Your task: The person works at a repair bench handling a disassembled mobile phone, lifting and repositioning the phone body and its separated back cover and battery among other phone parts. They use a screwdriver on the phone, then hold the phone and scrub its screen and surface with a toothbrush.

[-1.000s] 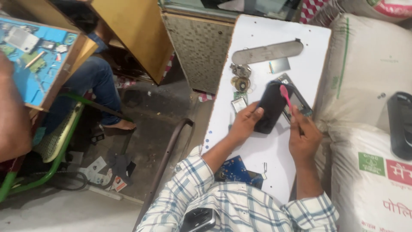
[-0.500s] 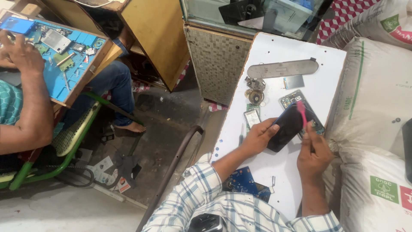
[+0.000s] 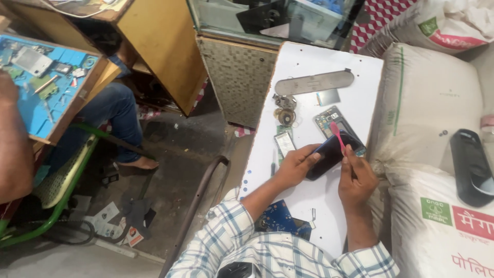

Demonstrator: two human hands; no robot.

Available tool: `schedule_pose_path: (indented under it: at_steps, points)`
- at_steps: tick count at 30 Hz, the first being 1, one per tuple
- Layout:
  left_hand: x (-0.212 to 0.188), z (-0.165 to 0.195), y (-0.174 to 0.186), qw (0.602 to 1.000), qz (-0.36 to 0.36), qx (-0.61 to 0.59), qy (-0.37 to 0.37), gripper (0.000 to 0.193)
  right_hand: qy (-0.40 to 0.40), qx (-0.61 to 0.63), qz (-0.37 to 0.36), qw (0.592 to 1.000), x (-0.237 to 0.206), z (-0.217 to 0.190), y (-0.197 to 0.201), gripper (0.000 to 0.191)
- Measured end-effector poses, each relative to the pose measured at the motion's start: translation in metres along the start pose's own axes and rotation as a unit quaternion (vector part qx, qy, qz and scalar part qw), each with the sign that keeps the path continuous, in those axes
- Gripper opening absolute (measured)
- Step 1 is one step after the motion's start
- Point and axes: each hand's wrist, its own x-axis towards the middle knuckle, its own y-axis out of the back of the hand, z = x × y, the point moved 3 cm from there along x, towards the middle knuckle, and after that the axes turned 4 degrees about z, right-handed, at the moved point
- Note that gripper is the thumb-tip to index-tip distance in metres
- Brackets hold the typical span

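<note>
My left hand (image 3: 296, 167) grips a dark phone (image 3: 325, 155) by its lower edge and holds it tilted just above the white table (image 3: 309, 56). My right hand (image 3: 357, 177) pinches a thin pink pry tool (image 3: 336, 133), and its tip rests at the phone's upper right edge. An opened phone frame (image 3: 333, 117) with its insides showing lies directly behind the phone. A small white flat part (image 3: 284, 143) and a small screwdriver (image 3: 272, 166) lie to the left of my left hand.
A long grey metal bar (image 3: 314, 82), a silver square (image 3: 328, 97) and a round part (image 3: 284, 116) lie farther up the table. White sacks (image 3: 427, 103) at right carry a black object (image 3: 471, 164). At left, another person's arm (image 3: 13, 149) is beside a blue work mat (image 3: 46, 87).
The view has shifted down and left. Both hands still hold the phone and pink tool. The other person's hand has moved off the blue mat toward the left edge.
</note>
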Motion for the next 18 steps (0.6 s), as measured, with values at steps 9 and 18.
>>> schedule_pose_path:
  at_steps: [9,18]
  points:
    - [0.002,-0.012,0.004,0.989,0.042,-0.142,0.013,0.049,0.009,0.008,-0.047,0.999,0.006,-0.013,-0.005,0.03]
    - [0.001,-0.016,0.001,0.986,0.045,-0.156,-0.039,0.048,-0.012,-0.035,-0.015,0.999,0.003,-0.004,0.003,0.032]
